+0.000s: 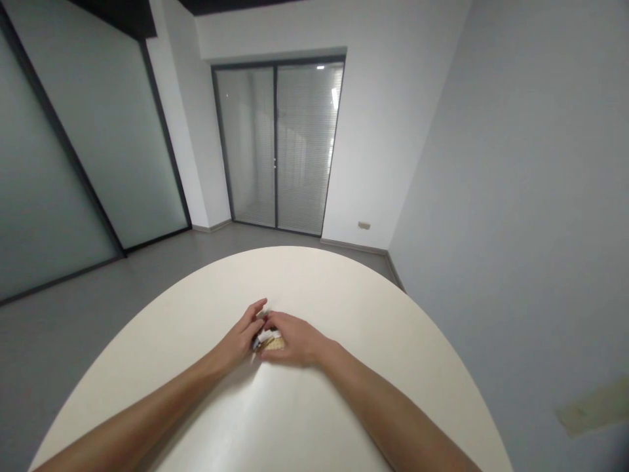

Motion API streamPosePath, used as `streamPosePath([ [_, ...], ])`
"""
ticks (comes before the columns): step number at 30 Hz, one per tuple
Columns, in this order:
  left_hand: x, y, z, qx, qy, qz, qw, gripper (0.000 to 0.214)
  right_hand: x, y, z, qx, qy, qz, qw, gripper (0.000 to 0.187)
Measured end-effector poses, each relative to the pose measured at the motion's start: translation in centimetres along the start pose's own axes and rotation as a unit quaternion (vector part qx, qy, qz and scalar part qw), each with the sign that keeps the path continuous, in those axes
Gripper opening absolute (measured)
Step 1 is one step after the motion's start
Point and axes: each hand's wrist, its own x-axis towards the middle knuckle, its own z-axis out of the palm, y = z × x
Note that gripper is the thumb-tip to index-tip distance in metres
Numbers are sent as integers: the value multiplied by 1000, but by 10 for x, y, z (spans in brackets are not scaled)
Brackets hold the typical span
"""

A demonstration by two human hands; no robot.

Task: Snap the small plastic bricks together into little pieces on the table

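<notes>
Note: both hands are closed together on a small wrapped item.

The left hand (238,339) is curled, with its fingers (253,313) angled inward against a crumpled white wrapper (263,339). The right hand (295,341) reaches across from the other side, fingers held together and pressed over the wrapper. The wrapper sits directly between the hands, with a tan, biscuit-like piece (276,342) showing just under the right hand's fingers. The exact pinch points are hidden by the fingers. Both hands rest over a round cream table (314,275), whose rim curves ahead of them. Beyond the rim and ahead of the hands stands a glass door with blinds (278,147). A grey wall (491,164) runs along the right-hand side.
</notes>
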Motion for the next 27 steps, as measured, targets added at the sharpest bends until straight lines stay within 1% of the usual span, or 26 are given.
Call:
streamPosePath([
  [2, -8, -3, -2, 50, 18, 9, 999, 55, -9, -3, -1, 20, -3, -3, 1000, 56],
  [4, -13, -7, -2, 90, 36, 16, 995, 55, -20, -2, -3, 28, -9, -7, 1000, 70],
  [5, -13, -9, -1, 98, 37, 19, 994, 55, -25, -1, -4, 23, -5, -3, 1000, 78],
  [7, -10, -11, 1, 106, 39, 24, 993, 56, -31, 2, -7, -3, 13, 21, 1000, 82],
  [8, -6, -11, 3, 113, 43, 26, 992, 57, -33, 4, -8, -17, 20, 40, 999, 78],
  [9, -1, -9, 6, 115, 41, 22, 992, 58, -34, 5, -9, -23, 23, 50, 998, 71],
  [12, 17, 1, 14, 101, 8, 38, 994, 59, -31, 8, -9, -34, 14, 23, 999, 41],
  [13, 23, 6, 17, 92, 2, 35, 995, 59, -29, 9, -8, -37, 22, 19, 999, 34],
  [15, 31, 15, 22, 64, -30, 31, 997, 58, -25, 12, -6, -31, 52, 29, 998, 27],
  [16, 32, 18, 25, 53, -43, 33, 997, 58, -23, 15, -5, -18, 78, 44, 996, 27],
  [18, 32, 23, 30, 64, -64, 46, 995, 61, -22, 22, -4, 28, 151, 99, 983, 34],
  [20, 27, 24, 35, 125, -76, 80, 986, 67, -24, 32, -5, 69, 229, 156, 958, 37],
  [21, 24, 24, 37, 171, -82, 105, 976, 71, -26, 38, -6, 84, 269, 169, 944, 39],
  [23, 17, 25, 44, 266, -107, 156, 945, 71, -31, 50, -11, 110, 341, 192, 914, 43],
  [25, 13, 26, 51, 322, -113, 179, 923, 58, -37, 60, -16, 129, 380, 214, 890, 45],
  [27, 12, 26, 56, 350, -99, 186, 913, 45, -41, 68, -19, 156, 384, 242, 877, 47],
])
